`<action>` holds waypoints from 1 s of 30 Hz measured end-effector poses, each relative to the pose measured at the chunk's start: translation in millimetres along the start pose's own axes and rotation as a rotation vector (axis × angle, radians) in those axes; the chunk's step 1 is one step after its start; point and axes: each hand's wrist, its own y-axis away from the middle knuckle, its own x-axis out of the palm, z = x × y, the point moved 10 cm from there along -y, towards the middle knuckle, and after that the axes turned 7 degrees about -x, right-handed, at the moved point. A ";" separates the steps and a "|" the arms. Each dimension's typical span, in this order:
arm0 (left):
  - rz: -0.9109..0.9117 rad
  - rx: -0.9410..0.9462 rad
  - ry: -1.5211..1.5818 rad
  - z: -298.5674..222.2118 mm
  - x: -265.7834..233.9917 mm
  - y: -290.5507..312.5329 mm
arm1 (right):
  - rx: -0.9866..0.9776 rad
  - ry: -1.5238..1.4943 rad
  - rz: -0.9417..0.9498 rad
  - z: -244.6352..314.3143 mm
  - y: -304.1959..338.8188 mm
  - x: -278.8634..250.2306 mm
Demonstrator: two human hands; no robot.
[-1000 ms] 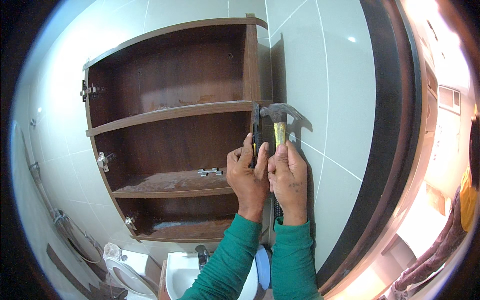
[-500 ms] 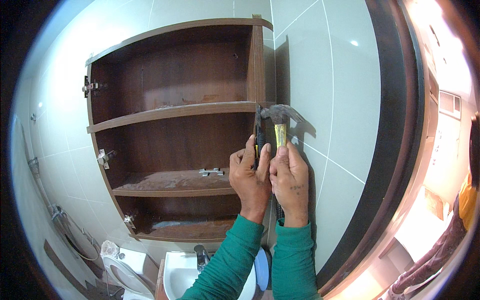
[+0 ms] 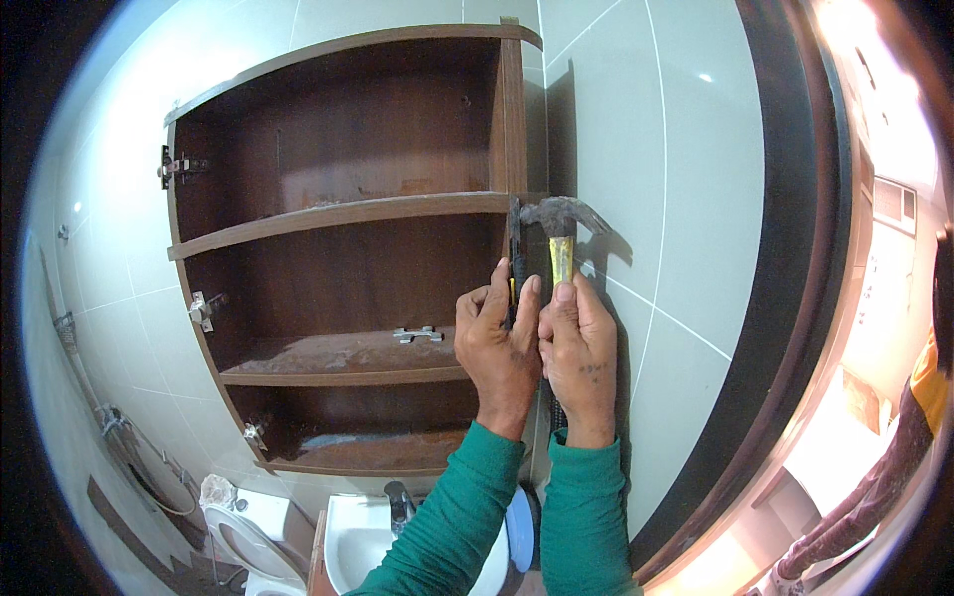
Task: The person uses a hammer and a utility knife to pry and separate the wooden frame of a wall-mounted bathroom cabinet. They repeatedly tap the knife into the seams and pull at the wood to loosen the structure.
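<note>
My right hand (image 3: 579,363) grips the yellow handle of a claw hammer (image 3: 566,221), its thumb pressed along the handle. The hammer's head is level with the cabinet's upper shelf, its claw toward the right wall. In my left hand (image 3: 497,353) is a slim dark hand tool with a black and yellow handle (image 3: 518,266), held upright along the cabinet's right side panel. The hammer's striking face is close beside this tool; I cannot tell whether they touch. My fingers hide the tool's lower part. The brown wooden cabinet (image 3: 388,207) is doorless at the front.
Metal hinges (image 3: 202,311) line the cabinet's left edge. A small metal fitting (image 3: 417,335) lies on the middle shelf. Below are a white washbasin (image 3: 343,541) with a dark tap (image 3: 400,507), and a toilet (image 3: 253,536). A tiled wall (image 3: 686,199) stands close on the right.
The view has shifted slightly, so the cabinet sits a little higher and farther left. The hammer's head appears slightly farther right and higher. Both hands keep their holds.
</note>
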 end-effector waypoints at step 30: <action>0.004 -0.054 0.061 7.0 -1.2 -2.3 | -0.034 0.073 0.018 2.9 -2.2 3.2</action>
